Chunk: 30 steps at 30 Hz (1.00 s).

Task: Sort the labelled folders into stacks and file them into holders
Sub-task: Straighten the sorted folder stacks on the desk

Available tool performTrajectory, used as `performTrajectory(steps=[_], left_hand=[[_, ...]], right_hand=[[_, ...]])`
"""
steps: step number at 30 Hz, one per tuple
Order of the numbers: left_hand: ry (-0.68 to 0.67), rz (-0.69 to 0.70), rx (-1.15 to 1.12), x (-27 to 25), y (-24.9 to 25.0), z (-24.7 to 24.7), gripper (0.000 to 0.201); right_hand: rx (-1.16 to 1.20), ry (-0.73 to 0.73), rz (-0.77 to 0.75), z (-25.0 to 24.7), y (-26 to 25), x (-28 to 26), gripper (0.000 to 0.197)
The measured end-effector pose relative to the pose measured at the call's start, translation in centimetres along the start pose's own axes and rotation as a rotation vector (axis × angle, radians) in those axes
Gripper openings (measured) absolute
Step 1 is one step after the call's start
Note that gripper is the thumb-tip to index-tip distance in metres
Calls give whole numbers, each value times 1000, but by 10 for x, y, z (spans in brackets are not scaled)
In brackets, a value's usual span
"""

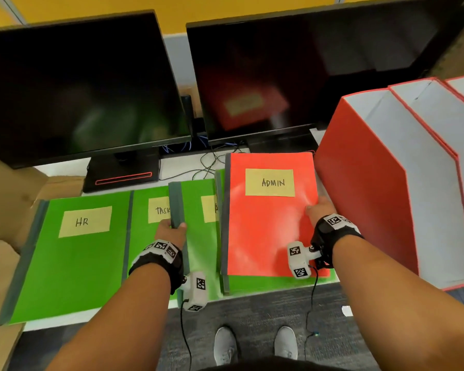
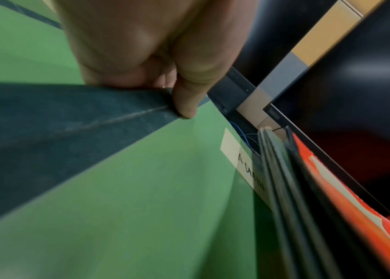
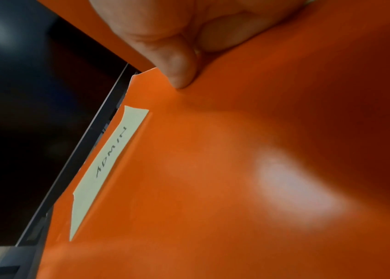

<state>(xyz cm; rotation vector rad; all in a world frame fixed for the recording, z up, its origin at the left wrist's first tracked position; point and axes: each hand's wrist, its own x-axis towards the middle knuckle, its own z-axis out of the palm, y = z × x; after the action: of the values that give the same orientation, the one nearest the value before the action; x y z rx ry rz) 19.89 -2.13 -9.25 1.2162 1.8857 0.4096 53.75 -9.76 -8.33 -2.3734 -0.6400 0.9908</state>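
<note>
— Green folders cover the bench in the head view: one marked HR at the left, one marked TASK beside it. What are the hands doing?

— The left hand grips the grey spine of a raised green folder. The right hand pinches the right edge of the orange ADMIN folder, which lies on a green stack just beside the red holders.

— And the left wrist view?

— Thumb clamped over the grey spine, green cover below, grey spines of the stack to the right.

— The right wrist view?

— Thumb pressed on the orange cover, near the ADMIN label, monitor behind.
</note>
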Motion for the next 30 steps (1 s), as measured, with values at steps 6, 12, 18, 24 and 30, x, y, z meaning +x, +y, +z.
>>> performTrajectory(steps=[6,12,18,24,30], left_hand=[[-133,160,-101,4,-14,6,75],[-157,150,-58,1,-10,13,46],[-86,142,-78,3,-17,8,40],[-138,86,-85,1,-19,4,42],[-360,1,-97,-9,7,12,40]], right_hand=[[-42,0,54,0,4,7,50],[-44,29,93,-4,16,13,42],[-43,65,167,-6,21,14,42],[-33,63,138,-5,19,6,45],[-90,-43,51,11,-3,-11,34]])
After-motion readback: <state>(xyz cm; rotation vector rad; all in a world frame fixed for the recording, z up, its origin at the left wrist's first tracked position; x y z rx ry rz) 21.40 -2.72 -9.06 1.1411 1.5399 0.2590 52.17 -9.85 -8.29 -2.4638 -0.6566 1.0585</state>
